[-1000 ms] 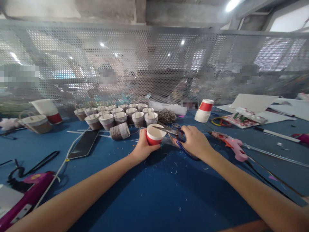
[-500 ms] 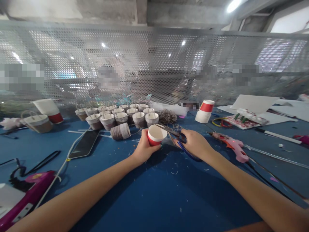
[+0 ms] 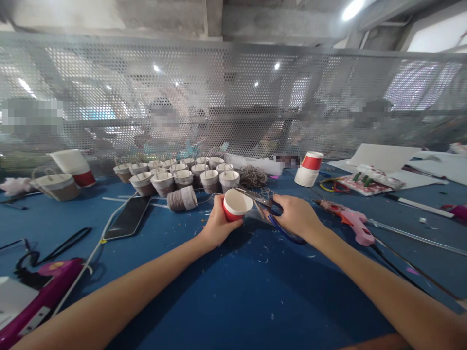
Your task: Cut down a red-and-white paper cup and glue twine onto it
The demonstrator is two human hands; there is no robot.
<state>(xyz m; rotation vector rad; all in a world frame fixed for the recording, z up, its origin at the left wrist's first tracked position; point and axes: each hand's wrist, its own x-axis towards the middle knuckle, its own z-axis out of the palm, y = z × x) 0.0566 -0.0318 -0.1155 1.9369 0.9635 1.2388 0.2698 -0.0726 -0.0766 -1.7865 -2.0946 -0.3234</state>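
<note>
My left hand [image 3: 216, 224] is wrapped round a small red paper cup with a white rim [image 3: 236, 204], held tilted just above the blue table [image 3: 233, 291]. Blue-handled scissors [image 3: 268, 209] are gripped in my right hand [image 3: 296, 216], their metal blades reaching across the cup's rim. A spool of brown twine [image 3: 182, 198] lies just left of the cup.
Several twine-wrapped cups [image 3: 175, 174] stand in rows behind. A phone [image 3: 128, 217] lies to the left, a pink glue gun [image 3: 348, 219] to the right, a stack of red and white cups [image 3: 309, 168] further back. A magenta glue gun [image 3: 40, 294] sits near left. A perforated metal screen [image 3: 233, 97] closes the table's far side.
The cup has tilted a little more toward the scissors and the blades have shifted slightly over its rim. Both hands stay in nearly the same place.
</note>
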